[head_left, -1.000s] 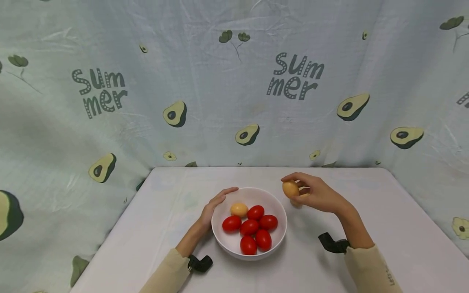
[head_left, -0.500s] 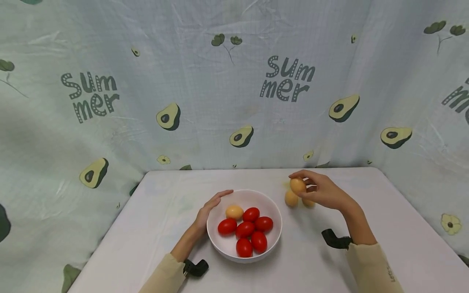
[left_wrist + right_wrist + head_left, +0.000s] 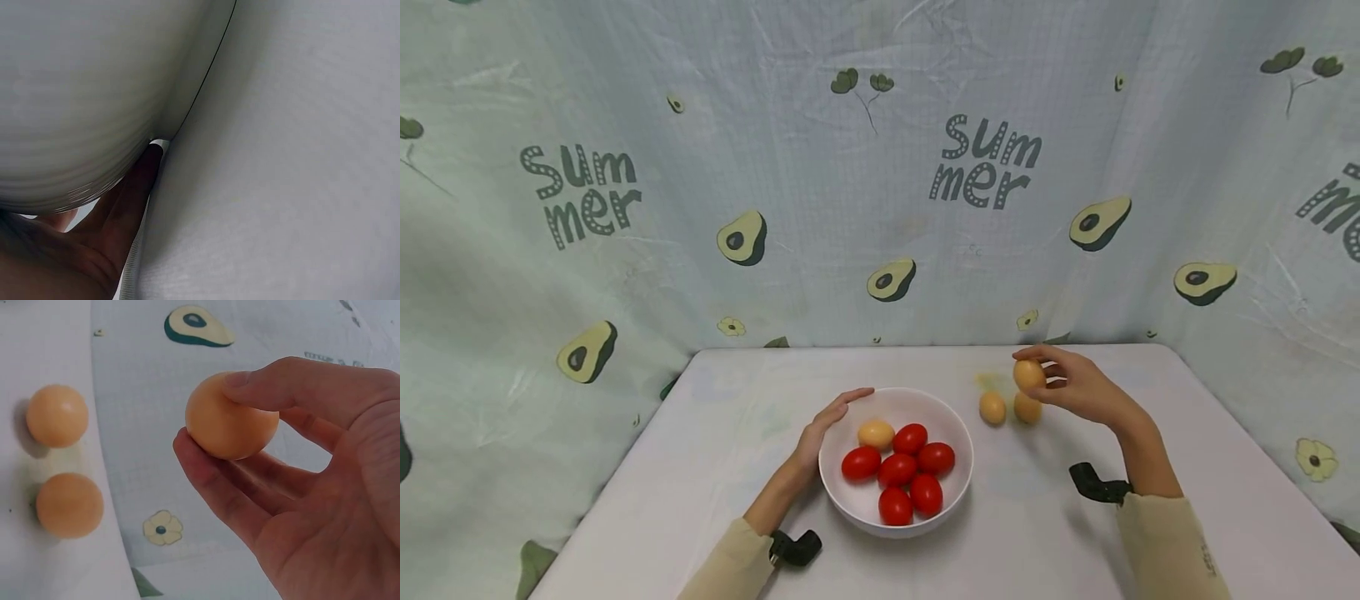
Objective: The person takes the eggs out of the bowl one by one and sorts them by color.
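Observation:
A white bowl [image 3: 951,417] stands mid-table, holding several red tomatoes [image 3: 898,470] and one orange-yellow egg-shaped ball [image 3: 876,433]. My left hand [image 3: 824,427] rests flat against the bowl's left rim, fingers straight; the left wrist view shows the bowl wall [image 3: 81,94] and a finger [image 3: 134,194] against it. My right hand [image 3: 1070,385] pinches an orange-yellow ball [image 3: 1028,375] between thumb and fingers, above the table to the bowl's right; the right wrist view shows this held ball [image 3: 230,424]. Two more such balls [image 3: 992,407] [image 3: 1027,409] lie on the table just below it, seen too as two balls [image 3: 56,415] [image 3: 69,505].
The white table [image 3: 1075,542] is backed by a pale curtain [image 3: 880,167] printed with avocados on three sides. A dark wrist-camera mount sits at each sleeve [image 3: 795,547] [image 3: 1097,485].
My right hand has carried the held ball to the right, away from the bowl, and now holds it above the two balls on the table. The left hand has stayed at the bowl.

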A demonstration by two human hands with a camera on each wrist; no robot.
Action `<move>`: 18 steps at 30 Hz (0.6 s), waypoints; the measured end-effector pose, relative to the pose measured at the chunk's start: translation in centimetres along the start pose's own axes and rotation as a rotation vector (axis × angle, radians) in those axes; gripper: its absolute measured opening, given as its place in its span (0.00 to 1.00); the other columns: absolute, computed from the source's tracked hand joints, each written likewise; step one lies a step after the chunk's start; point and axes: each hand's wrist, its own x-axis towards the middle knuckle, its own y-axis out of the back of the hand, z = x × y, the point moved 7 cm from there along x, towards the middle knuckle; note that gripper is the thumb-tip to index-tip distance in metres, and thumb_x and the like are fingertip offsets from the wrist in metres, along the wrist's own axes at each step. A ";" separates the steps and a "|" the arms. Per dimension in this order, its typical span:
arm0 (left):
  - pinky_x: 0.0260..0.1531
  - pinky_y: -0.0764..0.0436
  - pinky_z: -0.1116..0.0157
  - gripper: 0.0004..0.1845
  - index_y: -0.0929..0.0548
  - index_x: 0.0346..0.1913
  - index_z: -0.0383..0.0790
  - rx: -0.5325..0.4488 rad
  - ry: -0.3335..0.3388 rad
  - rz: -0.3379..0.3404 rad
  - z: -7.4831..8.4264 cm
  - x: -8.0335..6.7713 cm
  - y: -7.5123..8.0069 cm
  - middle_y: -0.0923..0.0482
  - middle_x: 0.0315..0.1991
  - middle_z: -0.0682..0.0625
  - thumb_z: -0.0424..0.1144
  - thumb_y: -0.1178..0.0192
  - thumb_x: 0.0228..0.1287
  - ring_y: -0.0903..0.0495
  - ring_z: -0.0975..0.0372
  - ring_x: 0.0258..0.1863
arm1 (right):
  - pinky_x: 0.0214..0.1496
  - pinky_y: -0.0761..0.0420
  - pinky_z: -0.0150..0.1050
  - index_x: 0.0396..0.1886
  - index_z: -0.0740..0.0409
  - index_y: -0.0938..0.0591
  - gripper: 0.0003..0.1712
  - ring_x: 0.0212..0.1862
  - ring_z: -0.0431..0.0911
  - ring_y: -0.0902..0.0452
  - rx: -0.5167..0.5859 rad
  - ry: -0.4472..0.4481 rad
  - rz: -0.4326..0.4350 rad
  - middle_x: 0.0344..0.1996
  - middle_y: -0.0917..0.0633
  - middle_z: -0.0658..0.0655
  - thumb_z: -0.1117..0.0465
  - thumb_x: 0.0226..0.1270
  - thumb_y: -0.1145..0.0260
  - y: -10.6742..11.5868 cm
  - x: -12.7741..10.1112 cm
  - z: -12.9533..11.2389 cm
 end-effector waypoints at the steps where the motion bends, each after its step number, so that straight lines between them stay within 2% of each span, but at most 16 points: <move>1: 0.70 0.32 0.75 0.30 0.38 0.80 0.42 -0.001 -0.001 0.000 0.0 0.0 0.0 0.43 0.81 0.43 0.46 0.72 0.82 0.40 0.47 0.79 | 0.54 0.17 0.31 0.66 0.56 0.22 0.27 0.58 0.56 0.19 0.000 -0.005 -0.001 0.59 0.17 0.63 0.62 0.69 0.29 0.1 0.0 0.2; 7: 0.69 0.32 0.77 0.30 0.38 0.80 0.42 0.002 -0.011 0.004 0.3 0.1 0.0 0.43 0.81 0.43 0.45 0.73 0.83 0.41 0.47 0.79 | 0.52 0.18 0.32 0.66 0.60 0.22 0.28 0.56 0.56 0.18 -0.001 -0.020 -0.005 0.59 0.18 0.66 0.65 0.67 0.30 0.5 -0.2 1.5; 11: 0.68 0.32 0.78 0.30 0.38 0.80 0.42 0.002 -0.017 0.007 0.4 0.2 0.1 0.42 0.81 0.44 0.44 0.73 0.83 0.41 0.47 0.80 | 0.51 0.17 0.36 0.66 0.62 0.23 0.28 0.55 0.59 0.19 -0.016 -0.038 0.007 0.59 0.18 0.68 0.67 0.65 0.30 0.8 -0.3 2.5; 18: 0.69 0.31 0.76 0.30 0.41 0.80 0.40 -0.001 -0.013 -0.020 0.0 0.0 -0.1 0.45 0.82 0.41 0.46 0.73 0.83 0.41 0.47 0.80 | 0.49 0.17 0.48 0.67 0.62 0.24 0.30 0.57 0.64 0.21 -0.052 -0.177 -0.004 0.62 0.22 0.71 0.66 0.64 0.32 0.1 -1.1 5.8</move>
